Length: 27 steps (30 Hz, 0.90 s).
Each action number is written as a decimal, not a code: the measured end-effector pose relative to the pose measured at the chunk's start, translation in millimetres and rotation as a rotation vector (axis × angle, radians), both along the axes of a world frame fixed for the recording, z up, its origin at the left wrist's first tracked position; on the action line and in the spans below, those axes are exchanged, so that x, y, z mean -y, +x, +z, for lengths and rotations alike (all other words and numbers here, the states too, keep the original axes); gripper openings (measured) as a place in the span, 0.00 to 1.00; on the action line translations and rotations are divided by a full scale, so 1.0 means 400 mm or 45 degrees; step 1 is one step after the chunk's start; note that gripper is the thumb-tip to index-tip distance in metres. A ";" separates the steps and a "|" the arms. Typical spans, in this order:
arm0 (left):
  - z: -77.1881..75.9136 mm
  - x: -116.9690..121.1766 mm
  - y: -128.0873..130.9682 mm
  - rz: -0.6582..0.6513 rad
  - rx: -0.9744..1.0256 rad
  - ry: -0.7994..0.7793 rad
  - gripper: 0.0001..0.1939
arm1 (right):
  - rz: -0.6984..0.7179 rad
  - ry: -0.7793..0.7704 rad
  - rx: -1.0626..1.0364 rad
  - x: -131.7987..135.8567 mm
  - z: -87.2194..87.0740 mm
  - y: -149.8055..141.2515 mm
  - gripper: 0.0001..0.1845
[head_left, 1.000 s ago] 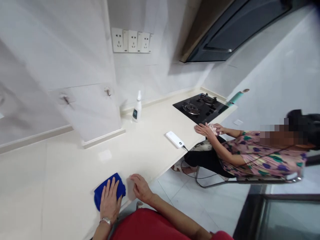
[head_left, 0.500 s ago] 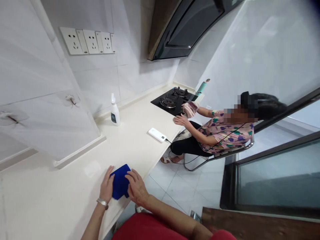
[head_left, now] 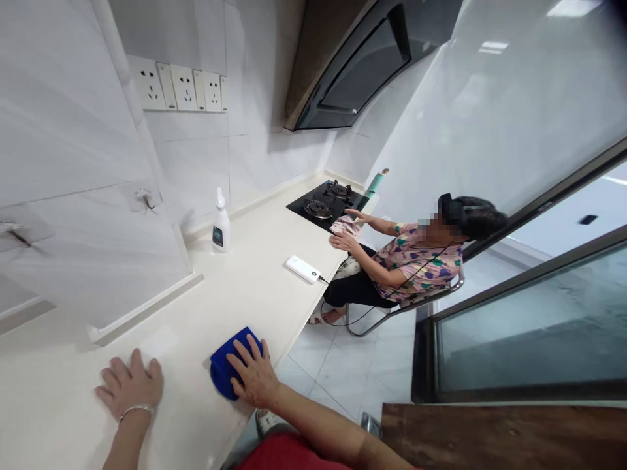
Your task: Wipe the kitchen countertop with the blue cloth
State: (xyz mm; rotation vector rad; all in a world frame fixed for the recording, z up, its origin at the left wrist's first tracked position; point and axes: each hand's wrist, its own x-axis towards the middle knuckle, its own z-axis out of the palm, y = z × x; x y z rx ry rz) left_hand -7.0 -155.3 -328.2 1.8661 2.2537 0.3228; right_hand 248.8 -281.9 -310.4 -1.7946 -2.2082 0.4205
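Nearest to you, your left hand [head_left: 131, 385] lies palm down on the pale countertop [head_left: 186, 405], with its fingers spread apart, and it holds nothing. Your right hand [head_left: 255, 375] rests over the blue cloth [head_left: 223, 369], its fingers a little apart on top, not clamped. The cloth is on the countertop, near its front edge, and looks folded. I judge it light, soft and not fragile; it may slide or bunch under a flat palm. Its uncovered left side seems a good place to take hold, with all layers together. Farther, a white device [head_left: 302, 269] with a cable lies flat, and a spray bottle [head_left: 221, 232] stands upright near the wall. Beyond, a seated person [head_left: 424, 267] touches a patterned cloth [head_left: 344, 226] beside the stove [head_left: 298, 207].
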 end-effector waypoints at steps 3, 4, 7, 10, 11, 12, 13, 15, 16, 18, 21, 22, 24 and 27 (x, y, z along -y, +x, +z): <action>-0.008 0.009 0.000 0.043 0.037 0.101 0.36 | -0.053 -0.017 0.046 0.016 -0.018 0.028 0.31; -0.008 0.012 0.001 0.036 0.047 0.114 0.36 | -0.090 -0.014 0.070 0.023 -0.026 0.043 0.31; -0.001 0.017 0.005 0.028 0.070 0.132 0.37 | -0.240 0.026 0.170 0.047 -0.054 0.103 0.31; 0.006 0.019 0.005 0.019 0.082 0.134 0.37 | -0.347 0.087 0.266 0.054 -0.077 0.169 0.32; 0.006 0.019 0.004 0.015 0.083 0.137 0.37 | -0.372 0.105 0.291 0.050 -0.083 0.189 0.32; 0.005 0.018 0.002 0.009 0.083 0.138 0.37 | -0.402 0.120 0.312 0.043 -0.087 0.209 0.32; 0.002 0.018 0.001 0.005 0.080 0.138 0.37 | -0.441 0.133 0.330 0.033 -0.091 0.228 0.32; -0.005 0.017 -0.002 0.002 0.066 0.130 0.37 | -0.543 0.153 0.363 0.002 -0.097 0.261 0.31; -0.008 0.017 -0.003 0.003 0.056 0.125 0.37 | -0.600 0.161 0.382 -0.017 -0.100 0.277 0.31; -0.015 0.017 -0.003 0.006 0.034 0.136 0.36 | -0.696 0.176 0.424 -0.061 -0.106 0.302 0.31; -0.018 0.017 0.001 0.016 0.003 0.185 0.37 | -0.785 0.190 0.481 -0.139 -0.113 0.329 0.32; -0.018 0.016 0.003 0.019 -0.007 0.197 0.37 | -0.802 0.190 0.495 -0.166 -0.114 0.335 0.32; -0.018 0.014 0.006 0.027 -0.024 0.199 0.37 | -0.824 0.186 0.507 -0.220 -0.116 0.343 0.33; -0.023 0.009 0.005 0.034 -0.049 0.176 0.36 | -0.820 0.183 0.499 -0.301 -0.114 0.351 0.33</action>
